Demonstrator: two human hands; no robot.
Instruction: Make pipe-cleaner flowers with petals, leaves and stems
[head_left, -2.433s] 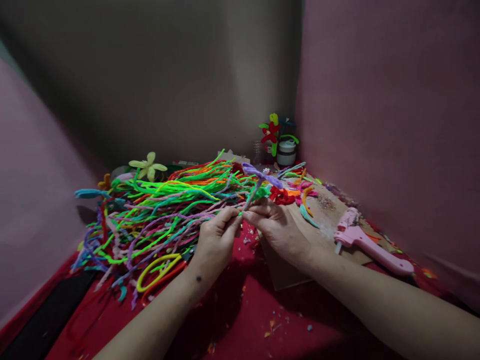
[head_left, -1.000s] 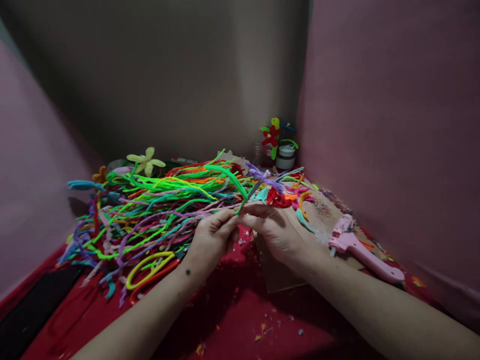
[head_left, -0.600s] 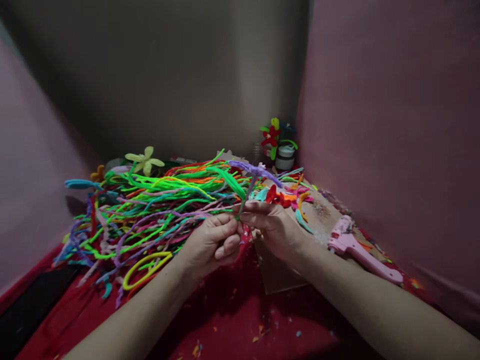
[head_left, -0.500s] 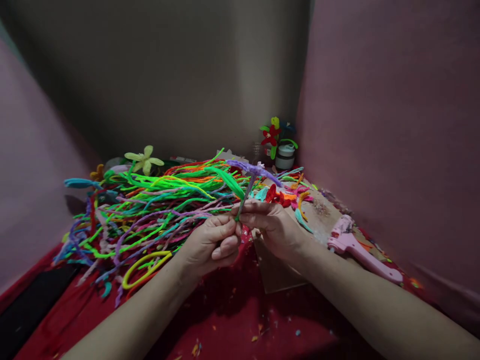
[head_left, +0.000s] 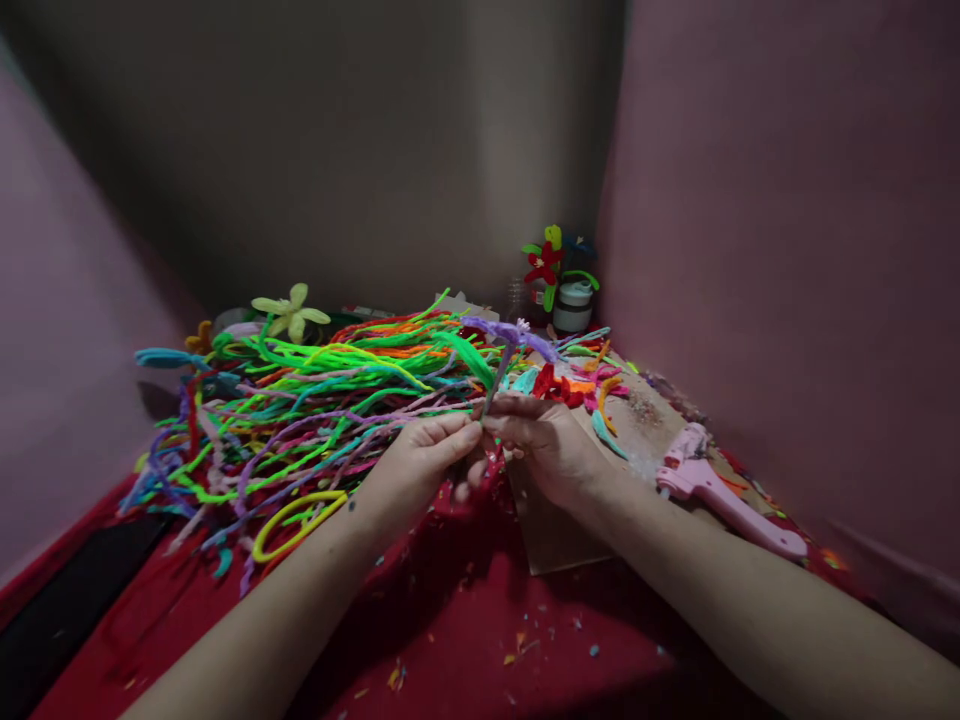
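While fingers (head_left: 517, 428) pinch the stem (head_left: 499, 378), the purple flower (head_left: 510, 332) sits above.

The 2 bare forearms (head_left: 262, 610) slant inward from lower left and lower right of the frame; near its centre, left hand (head_left: 426, 458) and right hand (head_left: 553, 448) meet, fingers (head_left: 521, 432) pinched.

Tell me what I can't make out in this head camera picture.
All in the head view:
- Lower end of the purple stem: covered by the left hand and right hand.
- What the yellow loop joins on to: hidden behind the left forearm.
- End of the black strip: cut off by the left edge.
- Scraps on the red cloth: too small to identify.
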